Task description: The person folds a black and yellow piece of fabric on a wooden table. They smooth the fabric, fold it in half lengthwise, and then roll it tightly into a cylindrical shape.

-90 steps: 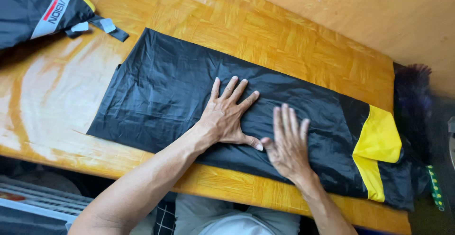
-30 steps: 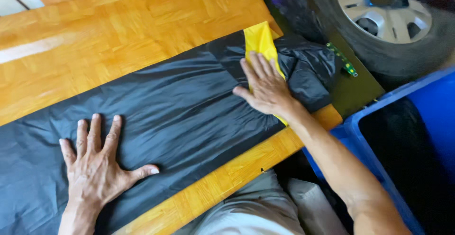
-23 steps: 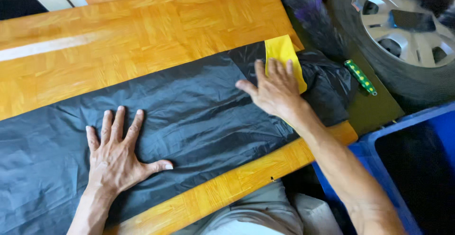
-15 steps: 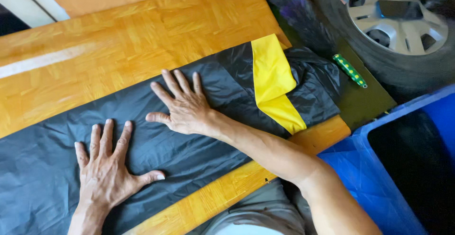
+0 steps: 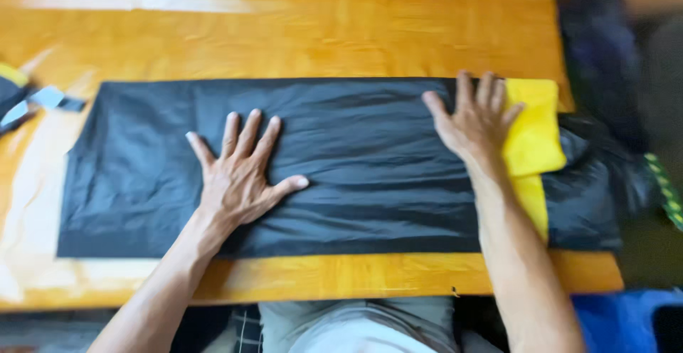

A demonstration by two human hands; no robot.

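Note:
A long black garment [image 5: 356, 161] with a yellow band [image 5: 532, 139] near its right end lies flat across a wooden table [image 5: 284, 33]. My left hand [image 5: 240, 171] presses palm-down on the black fabric left of the middle, fingers spread. My right hand [image 5: 478, 118] lies flat further right, fingers apart, its fingertips at the top edge of the garment and partly over the yellow band. Neither hand grips anything. The picture is somewhat blurred.
Another dark garment with a grey strap [image 5: 32, 100] lies at the table's left edge. The black garment's right end [image 5: 605, 182] hangs past the table's right edge. A blue bin [image 5: 626, 317] stands at the lower right, beside my grey-clad lap [image 5: 356, 328].
My right hand slid back right along the garment onto the yellow band. My left hand moved to the garment's middle. The view swung left, so the tyre is out of sight.

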